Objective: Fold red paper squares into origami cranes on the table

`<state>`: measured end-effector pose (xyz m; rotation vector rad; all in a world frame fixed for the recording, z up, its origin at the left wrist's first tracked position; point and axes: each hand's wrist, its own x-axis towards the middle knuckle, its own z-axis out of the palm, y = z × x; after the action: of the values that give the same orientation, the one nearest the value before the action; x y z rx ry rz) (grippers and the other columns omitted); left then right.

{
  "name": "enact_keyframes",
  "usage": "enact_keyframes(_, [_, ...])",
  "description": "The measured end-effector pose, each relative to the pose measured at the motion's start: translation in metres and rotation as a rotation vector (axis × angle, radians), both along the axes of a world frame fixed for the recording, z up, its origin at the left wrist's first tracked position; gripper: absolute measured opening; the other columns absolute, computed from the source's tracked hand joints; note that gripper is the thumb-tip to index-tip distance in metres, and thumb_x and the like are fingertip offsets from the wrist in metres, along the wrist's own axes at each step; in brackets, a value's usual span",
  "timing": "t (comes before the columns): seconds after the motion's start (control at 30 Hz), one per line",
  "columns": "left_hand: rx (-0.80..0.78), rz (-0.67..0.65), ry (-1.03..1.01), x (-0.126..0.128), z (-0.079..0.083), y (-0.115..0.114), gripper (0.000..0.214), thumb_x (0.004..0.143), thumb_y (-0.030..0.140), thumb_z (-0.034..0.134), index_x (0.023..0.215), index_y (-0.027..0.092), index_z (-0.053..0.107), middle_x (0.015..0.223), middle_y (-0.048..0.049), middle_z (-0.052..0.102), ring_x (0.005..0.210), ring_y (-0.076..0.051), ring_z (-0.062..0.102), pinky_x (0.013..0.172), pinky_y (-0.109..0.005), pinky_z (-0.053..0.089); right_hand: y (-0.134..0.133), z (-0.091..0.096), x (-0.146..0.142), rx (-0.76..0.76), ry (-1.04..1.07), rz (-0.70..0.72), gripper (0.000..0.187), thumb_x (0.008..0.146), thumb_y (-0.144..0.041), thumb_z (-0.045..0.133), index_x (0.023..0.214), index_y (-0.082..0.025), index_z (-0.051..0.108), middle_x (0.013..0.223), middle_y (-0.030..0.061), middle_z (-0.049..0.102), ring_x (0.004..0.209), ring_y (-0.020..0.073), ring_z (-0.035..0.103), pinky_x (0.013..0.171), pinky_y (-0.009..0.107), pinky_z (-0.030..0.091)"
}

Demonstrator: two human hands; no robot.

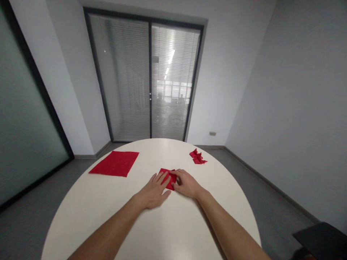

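Note:
A small folded red cloth point(168, 176) lies near the middle of the round white table point(151, 224). My left hand point(155, 189) rests flat on its left part, fingers stretched out and pressing down. My right hand point(185, 183) is at its right edge, with thumb and fingers pinched on a fold of the cloth. Both forearms reach in from the bottom of the view.
A flat red square cloth point(115, 163) lies at the table's far left. A small folded red shape point(197, 157) sits at the far right. Beyond the table stand glass doors with blinds point(148, 79). A dark object point(322, 238) shows at bottom right.

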<state>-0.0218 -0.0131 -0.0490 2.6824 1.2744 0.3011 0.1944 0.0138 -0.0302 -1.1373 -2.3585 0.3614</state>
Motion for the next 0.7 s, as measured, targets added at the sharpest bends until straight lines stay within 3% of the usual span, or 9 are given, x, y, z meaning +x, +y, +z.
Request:
enact_keyframes(0.23, [0.000,-0.033,0.002,0.004,0.006,-0.006,0.064,0.097,0.052,0.040,0.150,0.017,0.037,0.161,-0.0162,0.029,0.149,-0.035,0.021,0.119,-0.053,0.022,0.002,-0.004,0.005,-0.003,0.033,0.003,0.047,0.087,-0.023,0.061,0.133,-0.017,0.059,0.118,0.0122,0.067,0.106,0.0237,0.060,0.097,0.037,0.044])
enact_keyframes(0.43, [0.045,-0.049,-0.043,0.004,0.008,-0.008,0.065,0.093,0.051,0.049,0.149,0.020,0.039,0.157,-0.0143,0.038,0.146,-0.036,0.029,0.119,-0.055,0.024,0.006,-0.008,0.005,-0.020,0.059,-0.046,0.042,0.088,-0.021,0.059,0.129,-0.016,0.062,0.115,0.0128,0.068,0.103,0.0236,0.062,0.094,0.035,0.046])
enact_keyframes(0.7, [-0.061,-0.070,-0.014,0.008,0.011,-0.010,0.071,0.092,0.056,0.048,0.152,0.021,0.035,0.162,-0.0152,0.026,0.149,-0.040,0.018,0.118,-0.061,0.021,0.013,-0.014,0.006,-0.039,0.088,-0.090,0.040,0.088,-0.015,0.056,0.127,-0.017,0.063,0.118,0.0122,0.068,0.108,0.0234,0.062,0.097,0.036,0.045])
